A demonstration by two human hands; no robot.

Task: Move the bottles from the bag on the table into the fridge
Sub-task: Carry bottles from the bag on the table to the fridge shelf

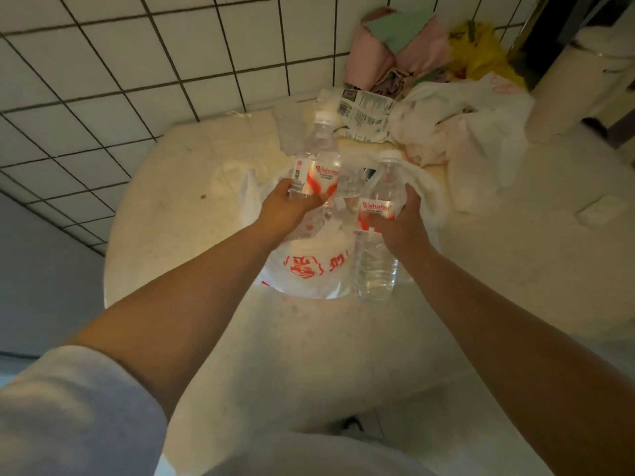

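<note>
A white plastic bag [309, 269] with red print lies open on the round pale table [178, 207]. My left hand [285, 209] grips a clear water bottle [318, 156] with a red and white label, lifted above the bag's mouth. My right hand [400, 223] is wrapped around a second, similar bottle [378, 201], its lower body hanging in front of the bag. Between the two, another clear bottle [348, 192] shows inside the bag. No fridge is in view.
Behind the bag lie crumpled white bags [481, 132], a printed packet [364, 115], pink cloth [385, 60] and a yellow bag [481, 53]. A white cylindrical bin [584, 80] stands at the right. A tiled wall [137, 63] rises behind the table.
</note>
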